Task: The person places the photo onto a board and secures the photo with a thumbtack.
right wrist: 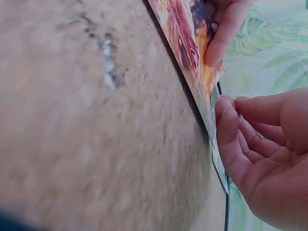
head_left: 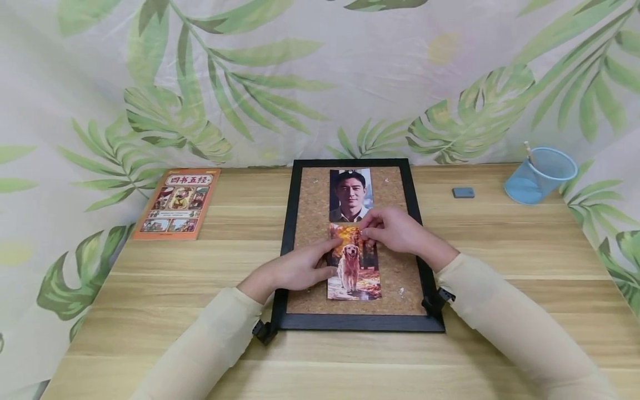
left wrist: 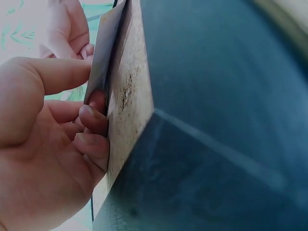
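A photo print of a golden dog among autumn leaves (head_left: 350, 278) lies over the lower middle of a black-framed cork board (head_left: 307, 303). My left hand (head_left: 297, 270) grips this print by its left edge. In the left wrist view a finger lies on the front of the print, with other fingertips behind it, lifting that edge off the cork. My right hand (head_left: 397, 232) pinches a tiny clear push pin (right wrist: 235, 98) between thumb and forefinger at the print's top. Directly above, a portrait photo of a person (head_left: 337, 214) is pinned to the cork.
Several clear push pins stick in the cork, one push pin (head_left: 401, 291) at lower right. An orange book (head_left: 175, 229) lies left on the wooden table (head_left: 240, 222). Right of the board are a small blue-grey block (head_left: 463, 193) and a tilted blue mesh pen cup (head_left: 525, 183).
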A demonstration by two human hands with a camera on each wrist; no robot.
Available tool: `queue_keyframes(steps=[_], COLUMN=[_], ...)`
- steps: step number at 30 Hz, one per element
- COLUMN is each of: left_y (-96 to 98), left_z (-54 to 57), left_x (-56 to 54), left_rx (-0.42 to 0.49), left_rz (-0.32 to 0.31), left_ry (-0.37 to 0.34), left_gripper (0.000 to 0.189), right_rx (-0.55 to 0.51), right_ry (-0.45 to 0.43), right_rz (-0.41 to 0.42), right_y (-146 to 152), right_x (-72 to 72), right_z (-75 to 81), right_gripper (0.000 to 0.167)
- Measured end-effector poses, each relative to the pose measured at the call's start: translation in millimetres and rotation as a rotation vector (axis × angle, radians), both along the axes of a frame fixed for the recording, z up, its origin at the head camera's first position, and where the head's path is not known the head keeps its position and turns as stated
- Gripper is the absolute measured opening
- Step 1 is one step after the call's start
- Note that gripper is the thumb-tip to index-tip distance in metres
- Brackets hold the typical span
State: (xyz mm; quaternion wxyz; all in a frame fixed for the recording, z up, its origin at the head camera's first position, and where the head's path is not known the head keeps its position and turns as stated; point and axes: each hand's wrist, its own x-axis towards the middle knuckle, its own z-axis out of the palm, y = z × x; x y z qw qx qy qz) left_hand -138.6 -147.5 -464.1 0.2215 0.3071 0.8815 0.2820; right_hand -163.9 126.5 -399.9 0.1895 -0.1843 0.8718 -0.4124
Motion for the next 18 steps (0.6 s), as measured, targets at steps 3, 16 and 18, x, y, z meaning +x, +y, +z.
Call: queue_keyframes(steps=[3, 16, 18], left_y=[0.1, 3.5, 3.7], left_z=[-4.0, 12.3, 13.6], left_x=[-2.1, 5.3, 5.4], left_rx=[-0.006, -0.029, -0.032], left_rz=[0.003, 0.021, 0.016], left_ry=[-0.011, -0.028, -0.020], left_gripper=[0.075, 0.073, 0.073], right_rx=[0.024, 0.177, 0.205], right_ry=[-0.012, 0.100, 0.106], right_rz=[0.008, 0.043, 0.054], right_y=[-7.2, -26.7, -29.9], right_x=[-4.7, -18.3, -19.7], right_z=[-1.1, -4.9, -3.7], right_gripper=[0.012, 0.011, 0.011])
